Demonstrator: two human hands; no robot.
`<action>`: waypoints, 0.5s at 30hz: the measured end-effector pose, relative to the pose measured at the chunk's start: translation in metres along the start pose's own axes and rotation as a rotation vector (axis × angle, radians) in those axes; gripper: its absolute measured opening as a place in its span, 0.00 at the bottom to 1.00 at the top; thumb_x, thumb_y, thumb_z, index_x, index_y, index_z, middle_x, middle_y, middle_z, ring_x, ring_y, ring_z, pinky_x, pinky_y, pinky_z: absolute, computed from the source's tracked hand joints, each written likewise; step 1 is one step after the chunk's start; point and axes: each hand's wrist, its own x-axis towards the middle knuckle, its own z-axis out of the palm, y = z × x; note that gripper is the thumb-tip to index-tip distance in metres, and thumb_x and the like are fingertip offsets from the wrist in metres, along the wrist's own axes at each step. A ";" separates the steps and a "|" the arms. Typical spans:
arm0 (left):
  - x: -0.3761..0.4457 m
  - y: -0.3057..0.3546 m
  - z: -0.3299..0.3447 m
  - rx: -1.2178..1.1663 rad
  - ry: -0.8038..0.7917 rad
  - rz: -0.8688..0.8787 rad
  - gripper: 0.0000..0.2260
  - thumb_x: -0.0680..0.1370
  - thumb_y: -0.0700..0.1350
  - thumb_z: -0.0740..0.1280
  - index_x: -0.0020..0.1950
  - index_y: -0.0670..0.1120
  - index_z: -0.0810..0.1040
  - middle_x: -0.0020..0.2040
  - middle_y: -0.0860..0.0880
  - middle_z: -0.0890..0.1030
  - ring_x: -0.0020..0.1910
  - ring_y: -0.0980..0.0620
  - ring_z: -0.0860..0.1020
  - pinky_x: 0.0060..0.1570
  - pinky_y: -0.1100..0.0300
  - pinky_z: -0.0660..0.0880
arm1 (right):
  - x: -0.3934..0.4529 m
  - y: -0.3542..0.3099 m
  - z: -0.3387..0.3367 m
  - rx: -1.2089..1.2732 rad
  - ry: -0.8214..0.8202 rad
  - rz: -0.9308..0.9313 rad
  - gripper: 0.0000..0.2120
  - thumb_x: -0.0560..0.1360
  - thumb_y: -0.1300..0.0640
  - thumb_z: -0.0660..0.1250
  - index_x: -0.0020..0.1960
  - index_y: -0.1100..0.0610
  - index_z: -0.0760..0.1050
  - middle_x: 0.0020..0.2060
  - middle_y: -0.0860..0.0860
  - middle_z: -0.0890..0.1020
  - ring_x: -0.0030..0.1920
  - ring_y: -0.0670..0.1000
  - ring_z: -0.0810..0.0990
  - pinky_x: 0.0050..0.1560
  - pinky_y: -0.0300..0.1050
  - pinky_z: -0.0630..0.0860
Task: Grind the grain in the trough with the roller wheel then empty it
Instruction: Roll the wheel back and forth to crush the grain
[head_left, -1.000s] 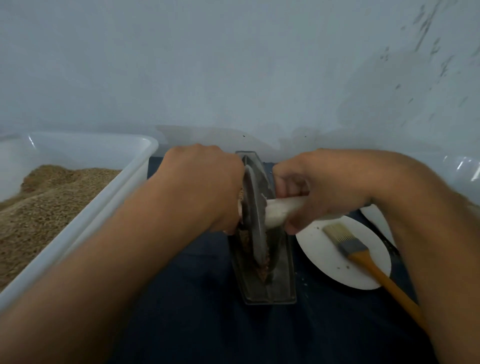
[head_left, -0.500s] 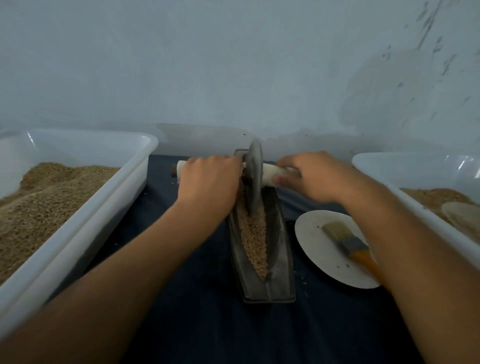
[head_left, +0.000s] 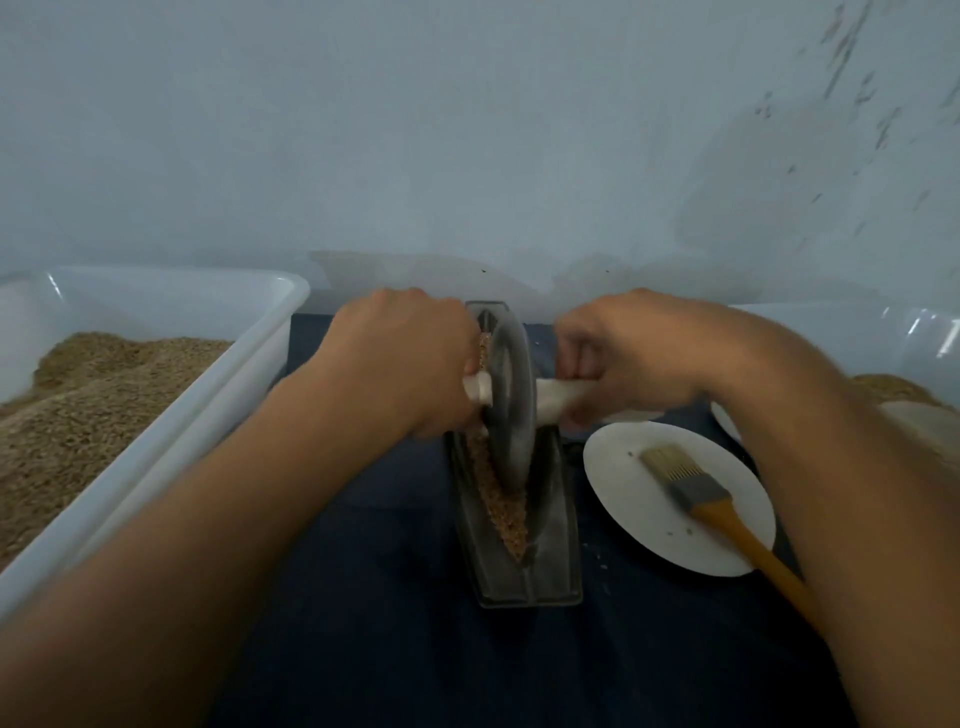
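Both hands, left (head_left: 410, 358) and right (head_left: 628, 353), clench the white axle either side of the wheel (head_left: 509, 405), which has rolled back toward the person from the trough's (head_left: 550, 561) far end, mid-trough over coarse grain (head_left: 501, 504), so grinding continues.

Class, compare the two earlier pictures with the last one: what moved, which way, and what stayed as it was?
The wheel rolled to the far end of the trough, then came back toward the middle, over the grain. The left hand and right hand kept their grip on the handle throughout. The brush, plate and bin stayed put.
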 end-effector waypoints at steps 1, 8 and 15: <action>-0.007 0.003 -0.007 0.019 -0.017 0.016 0.17 0.66 0.64 0.71 0.48 0.56 0.78 0.46 0.55 0.80 0.46 0.50 0.79 0.49 0.50 0.78 | -0.006 -0.003 -0.004 -0.001 -0.036 0.001 0.19 0.60 0.37 0.80 0.43 0.42 0.75 0.43 0.40 0.79 0.41 0.43 0.77 0.31 0.41 0.72; -0.016 0.007 -0.013 0.063 0.028 0.021 0.17 0.65 0.66 0.72 0.47 0.57 0.77 0.44 0.55 0.78 0.45 0.51 0.78 0.45 0.54 0.76 | -0.013 -0.004 -0.008 0.034 -0.097 -0.018 0.19 0.60 0.37 0.80 0.43 0.40 0.75 0.43 0.39 0.79 0.42 0.44 0.79 0.32 0.41 0.75; 0.023 -0.004 0.037 -0.007 0.192 -0.107 0.07 0.78 0.51 0.63 0.53 0.54 0.77 0.46 0.48 0.79 0.45 0.44 0.77 0.37 0.54 0.67 | 0.030 0.015 0.028 0.037 0.199 -0.017 0.09 0.77 0.41 0.66 0.56 0.41 0.76 0.52 0.48 0.81 0.49 0.53 0.77 0.44 0.49 0.74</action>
